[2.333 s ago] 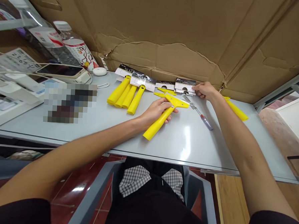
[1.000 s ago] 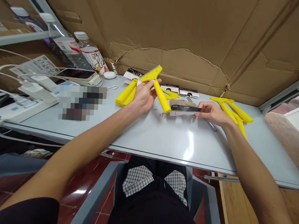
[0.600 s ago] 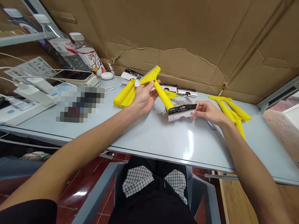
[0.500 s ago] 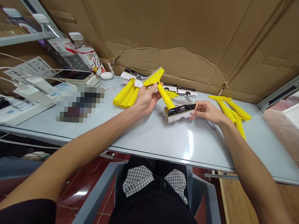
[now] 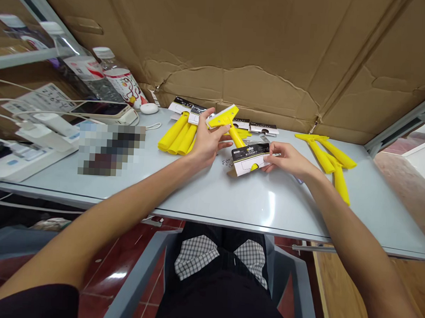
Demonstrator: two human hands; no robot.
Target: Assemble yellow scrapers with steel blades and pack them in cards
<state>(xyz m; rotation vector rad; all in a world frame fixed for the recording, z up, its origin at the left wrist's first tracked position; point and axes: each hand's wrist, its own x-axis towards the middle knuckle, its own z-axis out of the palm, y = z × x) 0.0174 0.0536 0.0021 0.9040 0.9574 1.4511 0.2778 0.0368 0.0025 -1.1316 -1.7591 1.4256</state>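
A yellow scraper (image 5: 224, 117) slants over the table, its wide head up and to the left. My left hand (image 5: 211, 139) is closed round it by the head, thumb just below and index finger raised behind. The lower handle runs into a black-and-white card sleeve (image 5: 243, 163), and a bit of yellow shows in the notch at its lower edge. My right hand (image 5: 286, 159) pinches the right end of this sleeve between thumb and fingers. Small metal screws or nuts (image 5: 227, 163) lie on the table just left of the sleeve.
Several sleeved yellow scrapers (image 5: 174, 133) lie behind my left hand. Loose yellow handles (image 5: 323, 155) are piled at the right. Bottles (image 5: 122, 78), a phone (image 5: 101, 109) and a power strip (image 5: 23, 163) with cables crowd the left. A cardboard wall (image 5: 268, 48) closes the back.
The handle has gone deeper into the sleeve, and yellow now shows in its notch. My left hand's grip has shifted, with the index finger lifted. The sleeve has moved slightly left.
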